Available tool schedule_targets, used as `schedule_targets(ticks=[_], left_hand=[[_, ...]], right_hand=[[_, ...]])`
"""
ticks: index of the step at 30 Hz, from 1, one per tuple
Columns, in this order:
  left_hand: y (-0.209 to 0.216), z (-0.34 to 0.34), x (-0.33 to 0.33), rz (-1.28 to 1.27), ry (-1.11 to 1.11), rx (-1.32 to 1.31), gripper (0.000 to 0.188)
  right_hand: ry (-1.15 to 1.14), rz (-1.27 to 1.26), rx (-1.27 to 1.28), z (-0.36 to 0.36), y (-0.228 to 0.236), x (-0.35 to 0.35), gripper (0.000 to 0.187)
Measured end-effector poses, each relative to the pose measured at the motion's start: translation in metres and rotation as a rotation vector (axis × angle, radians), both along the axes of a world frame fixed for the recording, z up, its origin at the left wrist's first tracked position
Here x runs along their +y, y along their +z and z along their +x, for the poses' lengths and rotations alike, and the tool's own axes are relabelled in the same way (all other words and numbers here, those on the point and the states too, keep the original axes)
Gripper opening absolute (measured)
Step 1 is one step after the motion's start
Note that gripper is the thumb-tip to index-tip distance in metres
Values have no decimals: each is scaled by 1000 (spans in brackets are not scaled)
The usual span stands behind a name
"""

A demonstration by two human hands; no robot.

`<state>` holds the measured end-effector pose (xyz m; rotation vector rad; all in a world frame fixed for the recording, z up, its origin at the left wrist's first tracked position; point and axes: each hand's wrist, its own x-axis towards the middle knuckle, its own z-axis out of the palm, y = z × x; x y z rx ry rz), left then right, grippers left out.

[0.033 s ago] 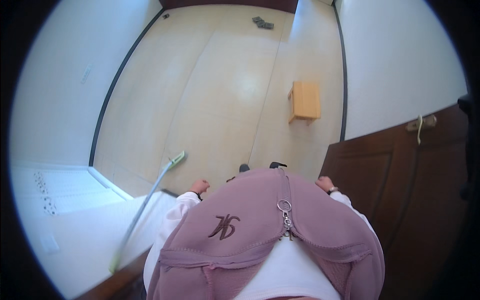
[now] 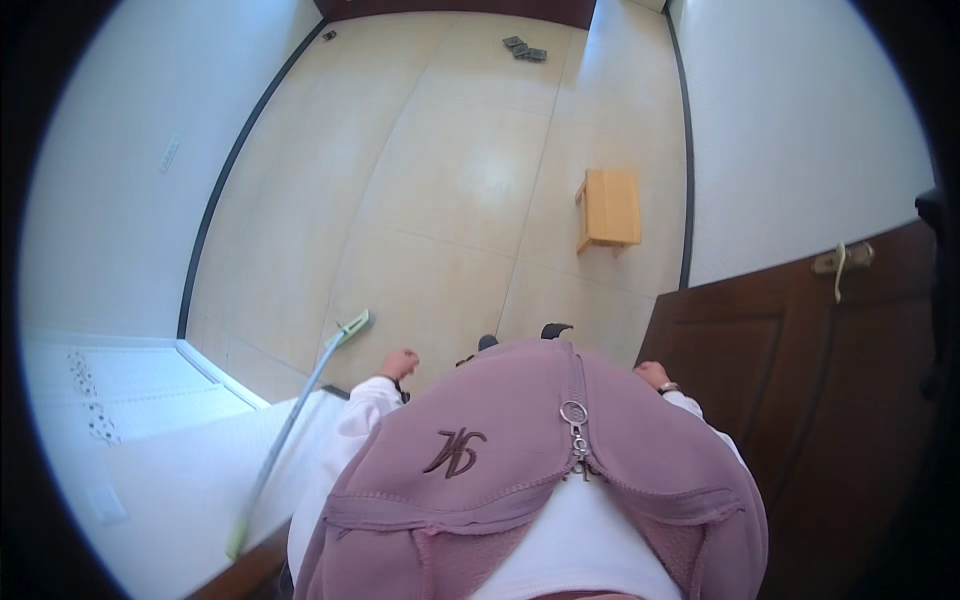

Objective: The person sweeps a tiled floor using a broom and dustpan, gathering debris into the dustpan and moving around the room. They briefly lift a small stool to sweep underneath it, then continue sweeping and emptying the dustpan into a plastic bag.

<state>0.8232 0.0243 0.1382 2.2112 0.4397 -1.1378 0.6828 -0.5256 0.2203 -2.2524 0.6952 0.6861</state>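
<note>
My left hand (image 2: 401, 363) hangs beside my body at the left, its fingers loosely curled with nothing visible in them. My right hand (image 2: 654, 375) is also curled and appears bare, beside my body near the edge of the brown wooden door (image 2: 740, 340). Left of my left hand, a long-handled cleaning tool (image 2: 300, 405) with a pale blue pole and a green head leans at a slant, the head on the floor. Neither hand touches it.
A small wooden stool (image 2: 612, 208) stands ahead on the right of the tiled floor (image 2: 440, 190). Several dark flat pieces (image 2: 525, 50) lie far ahead. A small dark object (image 2: 330, 36) is in the far left corner. White walls (image 2: 800, 130) flank both sides; the door has a handle (image 2: 842, 260).
My left hand sits slightly higher in the picture and my right hand slightly lower. The stool, door handle and tool head show a little lower.
</note>
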Motion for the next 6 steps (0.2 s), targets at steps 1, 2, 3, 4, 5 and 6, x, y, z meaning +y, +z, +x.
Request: schedule_targets(ticks=[1, 2, 3, 4, 5, 6], left_hand=[[6, 41, -10, -12, -53, -79, 28], [13, 83, -20, -23, -110, -156, 27], [20, 123, -30, 28, -202, -281, 26], [27, 159, -45, 80, -291, -403, 25], [36, 195, -59, 34, -269, -363, 26], [45, 227, -73, -13, -234, -329, 26]], right_hand=[[-68, -42, 44, 0, 2, -5, 23], [-62, -154, 7, 3, 1, -5, 21], [-3, -144, 2, 10, -2, -10, 20], [-213, -25, 139, 14, -6, -16, 21], [-256, 48, 275, 27, -18, -14, 21], [-256, 53, 273, 48, -28, -22, 21]])
